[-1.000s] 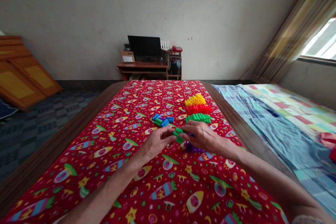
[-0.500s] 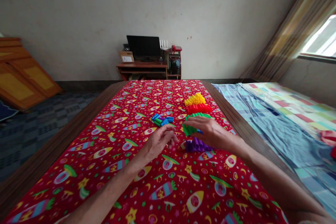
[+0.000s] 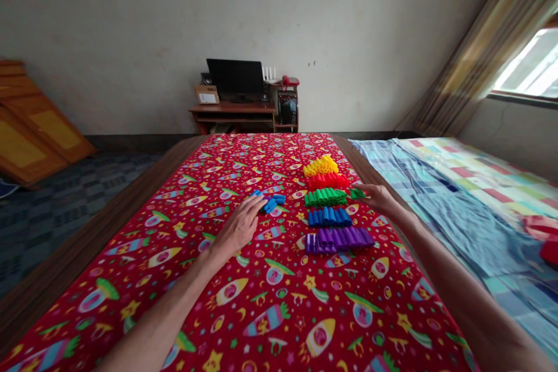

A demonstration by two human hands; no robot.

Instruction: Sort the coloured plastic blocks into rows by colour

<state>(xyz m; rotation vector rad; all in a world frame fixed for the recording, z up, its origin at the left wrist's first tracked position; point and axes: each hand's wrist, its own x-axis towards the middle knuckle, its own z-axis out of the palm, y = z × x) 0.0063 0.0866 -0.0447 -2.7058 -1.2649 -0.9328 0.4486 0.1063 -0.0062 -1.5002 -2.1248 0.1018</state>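
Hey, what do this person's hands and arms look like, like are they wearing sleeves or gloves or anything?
The left hand and right hand are ungloved, and both forearms are bare, with no sleeve or watch visible. Rings would be too small to make out.

Daylight glares white through window at right; grey wall dim, floor at left in shadow. Wide-angle distortion tilts cabinet near frame edge. Fine detail soft on purple tubes.
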